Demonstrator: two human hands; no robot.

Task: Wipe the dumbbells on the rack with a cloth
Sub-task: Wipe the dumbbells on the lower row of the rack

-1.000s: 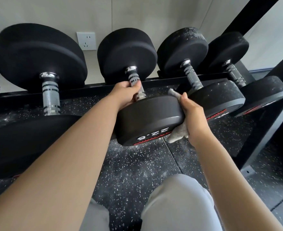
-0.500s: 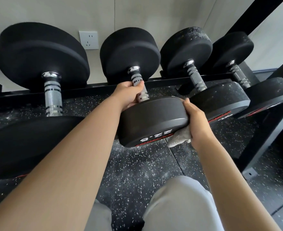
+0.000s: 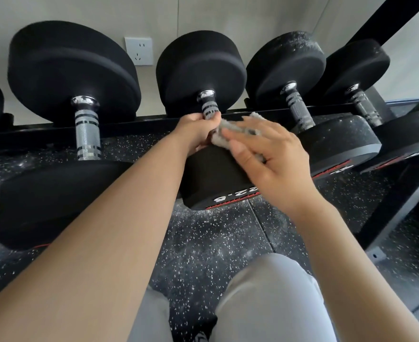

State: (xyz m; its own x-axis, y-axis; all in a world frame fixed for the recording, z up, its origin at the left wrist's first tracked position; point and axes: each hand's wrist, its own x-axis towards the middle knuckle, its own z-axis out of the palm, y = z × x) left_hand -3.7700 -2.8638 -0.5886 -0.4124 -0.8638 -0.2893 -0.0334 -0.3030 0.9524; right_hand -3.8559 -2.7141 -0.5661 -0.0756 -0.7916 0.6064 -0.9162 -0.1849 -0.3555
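Note:
A black dumbbell marked 22.5 (image 3: 211,178) lies on the rack (image 3: 142,124) in the middle of a row. My left hand (image 3: 196,132) grips its knurled metal handle just below the far head. My right hand (image 3: 267,159) lies on top of the near head with fingers spread, pressing a grey cloth (image 3: 230,134) against it. The cloth pokes out past my fingertips next to my left hand. Most of the handle is hidden by both hands.
A larger dumbbell (image 3: 85,129) lies to the left, two smaller dusty ones (image 3: 299,112) (image 3: 366,107) to the right. The rack's black upright (image 3: 401,206) slants at right. A wall socket (image 3: 139,50) sits behind. Speckled rubber floor (image 3: 203,255) and my grey-trousered knees (image 3: 265,299) are below.
My right hand with the cloth has moved from the right side of the near head up onto its top, towards the handle. My left hand stays on the handle.

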